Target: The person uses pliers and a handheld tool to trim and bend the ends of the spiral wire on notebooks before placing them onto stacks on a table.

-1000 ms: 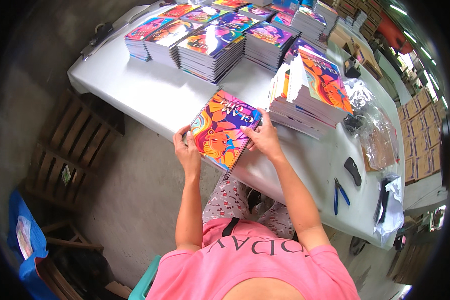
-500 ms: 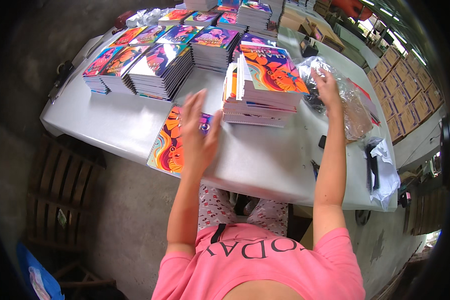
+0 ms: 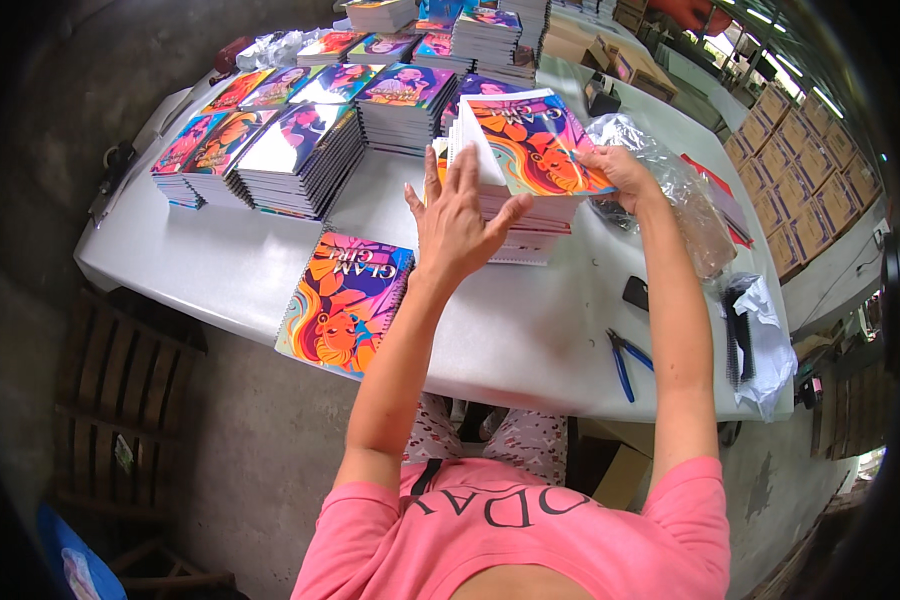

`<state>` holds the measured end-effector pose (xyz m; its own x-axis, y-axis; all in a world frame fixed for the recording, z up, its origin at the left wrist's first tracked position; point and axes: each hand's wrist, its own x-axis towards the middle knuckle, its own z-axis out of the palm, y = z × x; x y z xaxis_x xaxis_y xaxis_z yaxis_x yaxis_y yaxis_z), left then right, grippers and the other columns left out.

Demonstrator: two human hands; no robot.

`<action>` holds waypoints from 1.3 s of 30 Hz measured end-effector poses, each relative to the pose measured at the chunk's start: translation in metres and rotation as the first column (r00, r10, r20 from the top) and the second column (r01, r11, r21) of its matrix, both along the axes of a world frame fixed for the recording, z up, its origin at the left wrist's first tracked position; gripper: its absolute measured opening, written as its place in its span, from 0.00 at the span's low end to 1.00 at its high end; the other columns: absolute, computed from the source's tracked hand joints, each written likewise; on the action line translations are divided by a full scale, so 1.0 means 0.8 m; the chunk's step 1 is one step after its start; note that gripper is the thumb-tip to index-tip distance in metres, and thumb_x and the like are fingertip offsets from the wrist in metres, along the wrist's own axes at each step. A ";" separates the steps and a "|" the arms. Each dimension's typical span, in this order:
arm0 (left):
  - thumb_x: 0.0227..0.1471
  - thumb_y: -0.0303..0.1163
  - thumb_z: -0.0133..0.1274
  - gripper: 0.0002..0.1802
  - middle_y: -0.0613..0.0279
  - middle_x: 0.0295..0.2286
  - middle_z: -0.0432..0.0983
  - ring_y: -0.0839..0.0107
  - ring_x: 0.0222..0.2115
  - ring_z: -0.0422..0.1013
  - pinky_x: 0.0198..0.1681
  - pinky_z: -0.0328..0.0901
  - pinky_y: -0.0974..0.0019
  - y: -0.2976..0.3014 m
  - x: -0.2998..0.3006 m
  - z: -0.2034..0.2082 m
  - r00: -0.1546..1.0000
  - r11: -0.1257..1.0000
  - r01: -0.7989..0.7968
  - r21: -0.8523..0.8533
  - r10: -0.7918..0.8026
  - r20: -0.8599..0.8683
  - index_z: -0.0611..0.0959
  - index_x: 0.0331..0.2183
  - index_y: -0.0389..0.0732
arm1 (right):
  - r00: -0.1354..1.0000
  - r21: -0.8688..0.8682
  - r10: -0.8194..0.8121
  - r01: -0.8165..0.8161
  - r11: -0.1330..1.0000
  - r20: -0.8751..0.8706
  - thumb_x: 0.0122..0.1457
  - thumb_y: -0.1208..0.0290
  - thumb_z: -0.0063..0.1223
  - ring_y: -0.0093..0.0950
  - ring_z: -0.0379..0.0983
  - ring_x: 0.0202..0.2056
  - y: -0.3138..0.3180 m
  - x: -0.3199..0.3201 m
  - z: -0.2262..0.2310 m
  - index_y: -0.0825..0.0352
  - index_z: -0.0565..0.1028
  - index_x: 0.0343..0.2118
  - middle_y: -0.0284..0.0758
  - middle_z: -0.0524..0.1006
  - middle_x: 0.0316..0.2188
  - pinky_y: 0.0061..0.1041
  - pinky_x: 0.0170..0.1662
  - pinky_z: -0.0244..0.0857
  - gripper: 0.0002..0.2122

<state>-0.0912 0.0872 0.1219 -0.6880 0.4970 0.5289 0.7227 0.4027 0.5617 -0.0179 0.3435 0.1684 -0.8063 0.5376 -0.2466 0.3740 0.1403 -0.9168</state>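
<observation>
Both your forearms came up from the lower edge and stretched forward, elbows nearly straight. Your left hand (image 3: 457,215) was open, palm down and away from you, fingers (image 3: 467,170) spread and pointing forward, thumb out to the right. Your right hand (image 3: 622,172) lay farther forward and to the right, wrist bent inward, fingers curled toward the left in a light pinch. The two hands were near each other, not touching.

Glossy paper notebook covers (image 3: 530,140), smooth white plastic table (image 3: 210,260), crinkly clear film (image 3: 670,180).
</observation>
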 end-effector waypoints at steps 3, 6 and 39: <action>0.50 0.65 0.40 0.46 0.50 0.57 0.55 0.48 0.62 0.35 0.55 0.37 0.30 0.006 -0.003 -0.001 0.998 1.000 -0.007 0.003 0.007 0.070 0.63 0.55 0.35 | 0.972 0.138 -0.004 0.037 0.990 -0.235 0.52 0.66 0.58 0.18 0.72 0.30 0.008 -0.005 -0.020 0.66 0.76 0.38 0.31 0.78 0.30 0.25 0.33 0.68 0.13; 0.52 0.63 0.39 0.44 0.48 0.57 0.54 0.48 0.62 0.34 0.54 0.37 0.29 0.005 -0.007 0.005 0.987 1.000 0.025 -0.004 -0.024 0.162 0.63 0.55 0.34 | 0.956 0.428 -0.093 0.210 0.879 -0.278 0.53 0.72 0.57 0.18 0.72 0.33 -0.031 -0.002 0.003 0.73 0.74 0.39 0.34 0.78 0.33 0.22 0.36 0.68 0.12; 0.37 0.43 0.68 0.26 0.69 0.12 0.67 0.83 0.13 0.60 0.17 0.56 0.79 -0.003 -0.045 0.023 0.798 0.780 -0.054 0.624 -0.342 0.496 0.67 0.10 0.45 | 0.728 -0.434 -0.229 -0.105 0.895 -0.647 0.52 0.76 0.57 0.25 0.73 0.39 -0.010 0.042 -0.040 0.70 0.74 0.40 0.35 0.77 0.38 0.26 0.45 0.66 0.12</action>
